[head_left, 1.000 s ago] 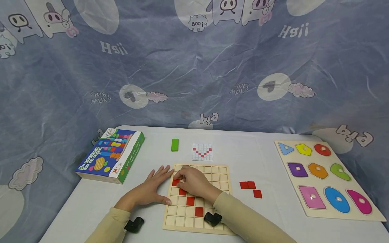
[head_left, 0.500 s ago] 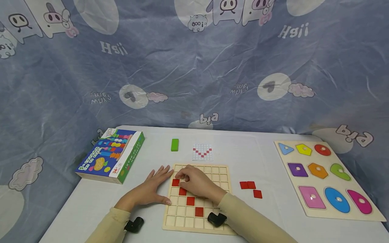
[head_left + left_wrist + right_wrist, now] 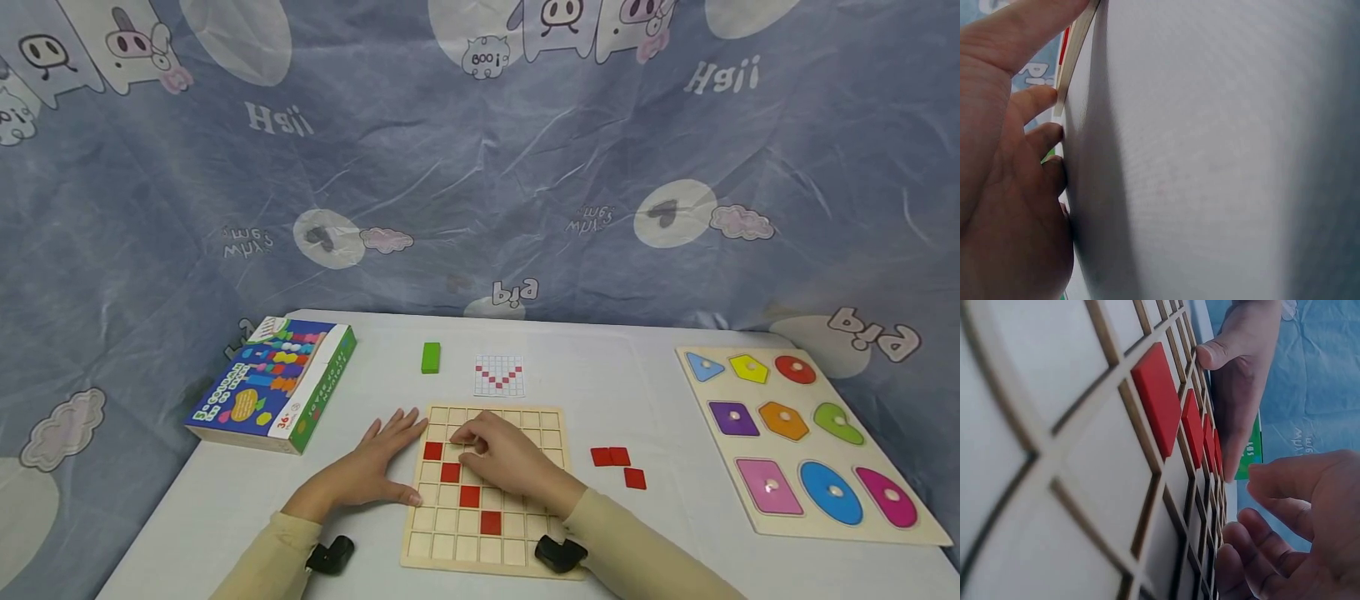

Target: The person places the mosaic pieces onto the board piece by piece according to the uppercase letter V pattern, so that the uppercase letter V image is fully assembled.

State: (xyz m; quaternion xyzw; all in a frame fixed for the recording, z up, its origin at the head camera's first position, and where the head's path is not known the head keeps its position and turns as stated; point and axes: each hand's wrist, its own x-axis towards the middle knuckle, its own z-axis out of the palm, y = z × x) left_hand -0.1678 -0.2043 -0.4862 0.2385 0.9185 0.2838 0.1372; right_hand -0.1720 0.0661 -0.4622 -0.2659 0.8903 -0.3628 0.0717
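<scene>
Plainly, the person's right hand is over the pale wooden grid board, its grip empty: thumb and forefinger stand apart, the other fingers loosely curled. Four flat red square tiles sit in the board's cells, stepping diagonally from the far left towards the near middle. Three loose red square tiles lie on the white tabletop past the board's right edge: two side by side, left to right, the third just nearer and rightward. They lie to the right of the grip, square, with no long axis. The right hand is nearer; the left hand spreads its empty fingers, thumb at the board's left edge.
</scene>
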